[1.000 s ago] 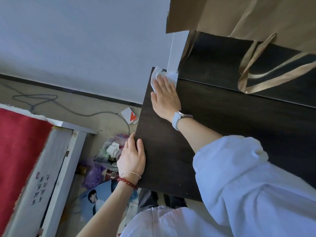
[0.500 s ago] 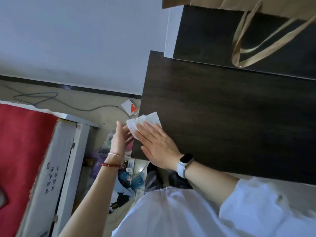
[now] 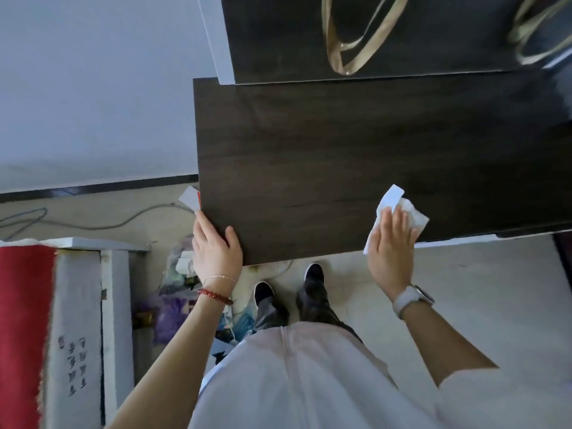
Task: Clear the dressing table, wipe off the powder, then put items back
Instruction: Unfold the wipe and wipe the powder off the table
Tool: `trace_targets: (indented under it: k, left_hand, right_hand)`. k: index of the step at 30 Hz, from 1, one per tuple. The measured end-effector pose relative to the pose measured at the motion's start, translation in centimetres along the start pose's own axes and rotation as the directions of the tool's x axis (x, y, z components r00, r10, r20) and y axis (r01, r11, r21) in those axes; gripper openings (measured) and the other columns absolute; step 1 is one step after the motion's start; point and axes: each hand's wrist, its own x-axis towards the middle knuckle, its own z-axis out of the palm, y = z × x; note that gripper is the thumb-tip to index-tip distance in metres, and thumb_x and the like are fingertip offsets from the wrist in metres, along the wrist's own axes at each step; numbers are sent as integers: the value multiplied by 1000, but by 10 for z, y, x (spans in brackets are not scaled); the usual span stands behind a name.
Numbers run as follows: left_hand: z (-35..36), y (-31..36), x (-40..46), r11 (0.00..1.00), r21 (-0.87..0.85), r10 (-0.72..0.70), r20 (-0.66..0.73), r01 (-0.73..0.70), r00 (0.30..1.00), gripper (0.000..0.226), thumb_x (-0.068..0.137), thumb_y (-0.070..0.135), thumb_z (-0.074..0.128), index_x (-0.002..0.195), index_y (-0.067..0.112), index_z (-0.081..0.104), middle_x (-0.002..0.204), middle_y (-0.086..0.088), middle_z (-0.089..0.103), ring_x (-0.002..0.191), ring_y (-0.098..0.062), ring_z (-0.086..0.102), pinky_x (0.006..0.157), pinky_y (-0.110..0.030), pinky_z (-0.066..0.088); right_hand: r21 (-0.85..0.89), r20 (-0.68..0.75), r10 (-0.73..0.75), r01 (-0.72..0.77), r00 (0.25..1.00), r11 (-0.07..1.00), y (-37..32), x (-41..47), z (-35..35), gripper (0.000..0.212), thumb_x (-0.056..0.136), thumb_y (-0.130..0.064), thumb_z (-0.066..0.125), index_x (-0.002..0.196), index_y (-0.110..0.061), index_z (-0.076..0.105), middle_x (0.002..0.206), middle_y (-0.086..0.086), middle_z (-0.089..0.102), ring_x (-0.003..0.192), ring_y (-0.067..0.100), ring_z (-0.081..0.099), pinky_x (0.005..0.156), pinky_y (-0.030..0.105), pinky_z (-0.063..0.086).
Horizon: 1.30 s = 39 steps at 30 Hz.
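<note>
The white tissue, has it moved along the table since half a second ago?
Yes. The white tissue, under the right hand, went from the table's front left corner rightward along the front edge.

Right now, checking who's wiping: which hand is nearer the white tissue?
Right hand presses flat on the white tissue; left hand rests on the table's near-left corner.
</note>
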Motion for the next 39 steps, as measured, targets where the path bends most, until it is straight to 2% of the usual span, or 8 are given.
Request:
trace_targets:
  k: [2, 5, 11, 17, 21, 30, 33, 39]
  left_hand:
    - [-1, 0, 0, 1000, 4, -1, 9, 1, 1000, 62, 94, 26, 39, 143, 7, 8, 149, -17, 23, 132, -36, 28, 101, -50, 33]
    - [-3, -1, 0, 1000, -17, 0, 29, 0, 1000, 62, 94, 27, 40, 144, 10, 7, 150, -15, 21, 133, -34, 27, 102, -51, 32]
    - [-7, -7, 6, 987, -160, 10, 31, -5, 999, 60, 91, 20, 47, 142, 11, 16, 147, -16, 26, 130, -33, 33, 106, -50, 31]
    - [-6, -10, 6, 985, -170, 48, 25, -43, 999, 59, 92, 19, 46, 142, 9, 16, 146, -17, 27, 131, -33, 32, 107, -49, 30]
    - [-5, -9, 6, 985, -172, 39, 18, -36, 999, 59, 93, 20, 46, 142, 10, 16, 146, -17, 28, 131, -34, 33, 106, -50, 30]
    - [-6, -13, 7, 976, -212, 59, 34, -50, 998, 59, 92, 17, 47, 142, 7, 16, 146, -18, 26, 133, -31, 29, 109, -45, 27]
    - [-7, -9, 5, 983, -179, 37, 27, -31, 999, 59, 92, 18, 46, 142, 8, 16, 147, -17, 26, 133, -32, 28, 109, -46, 25]
    - [6, 14, -14, 988, 146, 75, -123, -56, 990, 53, 91, 24, 39, 141, 11, 24, 151, -9, 23, 139, -30, 16, 109, -59, 7]
  right_hand:
    - [38, -63, 47, -45, 997, 998, -28, -5, 7, 56, 90, -27, 20, 134, 3, 36, 141, 27, 37, 133, 42, 31, 108, 56, 21]
    - [-15, -26, -273, 273, 962, 962, -86, -36, 26, 54, 90, -29, 23, 137, -5, 35, 145, 18, 36, 136, 32, 29, 110, 49, 16]
    - [-57, 99, -740, 746, 665, 663, -109, -66, 37, 49, 93, -26, 29, 140, -12, 27, 148, 7, 33, 138, 22, 26, 113, 42, 18]
    - [-95, 8, -349, 348, 937, 933, 5, -25, 10, 50, 97, -28, 12, 135, -3, 34, 140, 20, 43, 131, 35, 38, 110, 50, 25]
    - [39, -87, -29, 33, 996, 999, 6, -17, 10, 52, 94, -25, 18, 133, 5, 36, 140, 29, 38, 132, 43, 33, 107, 57, 27]
    - [-40, 51, -644, 646, 764, 763, -109, -62, 37, 48, 92, -26, 29, 138, -12, 33, 147, 10, 36, 137, 28, 28, 114, 43, 22]
    - [-67, 104, -642, 649, 760, 758, -82, -49, 28, 49, 91, -25, 27, 138, -14, 32, 147, 10, 36, 137, 28, 29, 111, 46, 22]
    - [-82, 31, -339, 340, 940, 937, 9, -31, 8, 49, 95, -26, 20, 136, -4, 34, 143, 19, 38, 134, 33, 32, 109, 50, 27]
